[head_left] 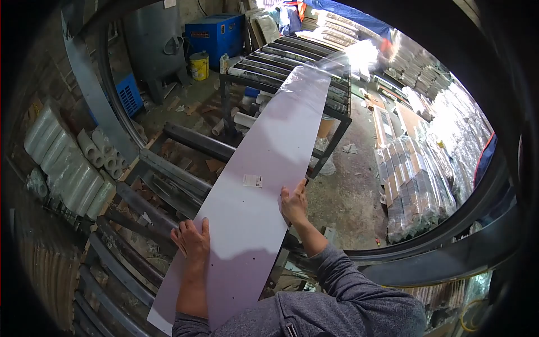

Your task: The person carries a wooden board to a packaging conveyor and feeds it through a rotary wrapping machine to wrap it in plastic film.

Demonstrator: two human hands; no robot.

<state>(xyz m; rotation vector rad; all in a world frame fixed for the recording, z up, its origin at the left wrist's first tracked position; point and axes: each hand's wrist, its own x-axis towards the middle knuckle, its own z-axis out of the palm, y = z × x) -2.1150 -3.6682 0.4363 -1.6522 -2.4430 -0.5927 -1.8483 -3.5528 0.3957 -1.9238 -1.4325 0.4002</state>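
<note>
A long white panel with small dark holes lies across rollers, running from near my body to the far roller table. A small printed label is on its upper face. My left hand grips the panel's left edge, thumb on top and fingers curled over the side. On the right edge, a bit farther forward, my right hand holds the panel with its thumb on top and fingers at the outer side. Shiny clear film shows at the panel's far end.
The dark metal ring of a machine surrounds the panel. Beyond stands a roller table. Rollers lie at left, near plastic-wrapped rolls. A yellow bucket and blue machine stand behind; wrapped bundles lie right.
</note>
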